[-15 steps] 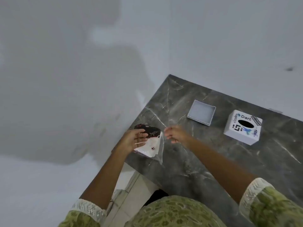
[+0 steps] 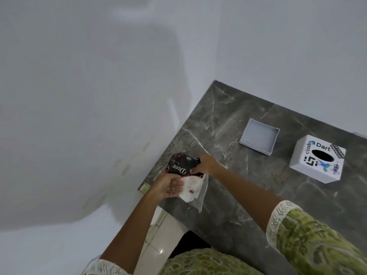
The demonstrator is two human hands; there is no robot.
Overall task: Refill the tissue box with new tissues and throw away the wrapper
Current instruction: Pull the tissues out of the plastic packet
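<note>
A black and white tissue pack (image 2: 181, 169) in clear plastic wrapper lies at the near left corner of the dark marble table (image 2: 248, 195). My left hand (image 2: 171, 185) presses on its white lower part, fingers flat. My right hand (image 2: 205, 165) grips the pack's far right edge at the black end. The white tissue box cover (image 2: 317, 158), with stickers and an oval slot on top, stands at the right. Its shallow white base tray (image 2: 259, 136) lies apart, to the left of the cover.
White walls rise behind and left of the table. The table's left edge runs just beside the pack. Pale floor tiles show below the near corner.
My right hand has moved onto the pack's black end and taken hold of it. The pack now lies flatter on the table, with its printed side up.
</note>
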